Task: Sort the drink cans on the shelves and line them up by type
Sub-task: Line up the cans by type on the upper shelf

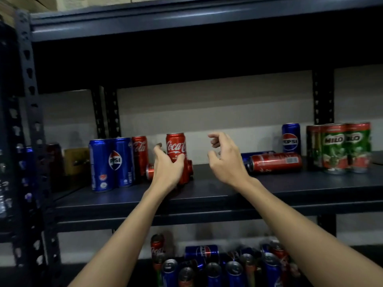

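Note:
My left hand (167, 168) grips an upright red Coca-Cola can (175, 145) on the middle shelf (217, 189). My right hand (224, 158) hovers just right of it, fingers loosely curled, holding nothing. Two blue Pepsi cans (112, 164) stand at the left with another Coca-Cola can (140, 154) beside them. A small red can (149, 171) lies behind my left hand. On the right, a red Coca-Cola can (275, 162) lies on its side in front of a fallen blue can (257, 154). An upright Pepsi can (290, 139) stands behind them, and green Milo cans (339, 148) stand at the far right.
The lower shelf holds a jumble of several Pepsi and Coca-Cola cans (217, 264). A dark perforated shelf post (31, 112) rises at the left, with more cans dimly seen beyond it. A brownish box (75, 160) sits at the back left of the middle shelf.

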